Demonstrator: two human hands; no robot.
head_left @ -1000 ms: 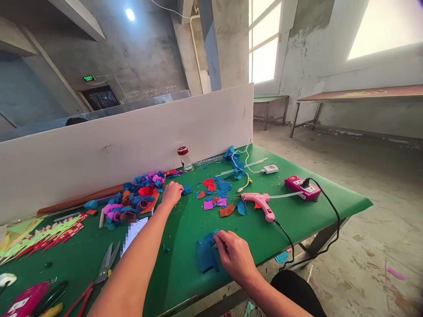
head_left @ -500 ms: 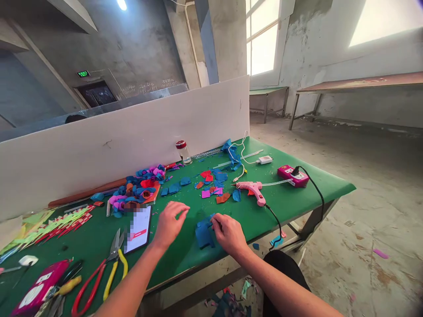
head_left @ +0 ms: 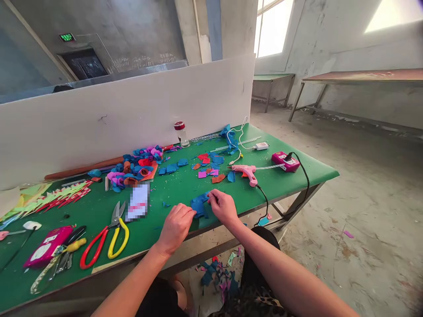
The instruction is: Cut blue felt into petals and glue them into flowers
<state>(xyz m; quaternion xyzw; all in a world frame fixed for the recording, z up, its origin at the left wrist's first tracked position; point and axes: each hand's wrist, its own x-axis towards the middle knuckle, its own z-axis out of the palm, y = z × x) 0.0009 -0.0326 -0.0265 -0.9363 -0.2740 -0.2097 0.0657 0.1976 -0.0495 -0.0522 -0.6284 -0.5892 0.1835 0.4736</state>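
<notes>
Pinching the blue sheet (head_left: 198, 204) just below frame centre with right hand (head_left: 224, 208), closed left hand (head_left: 176, 225) at its edge; best handled lightly, without creasing!

A jar (head_left: 183, 139) (red-lidded) stands near the white partition (head_left: 132, 110), a charger (head_left: 261, 146) farther right.
</notes>
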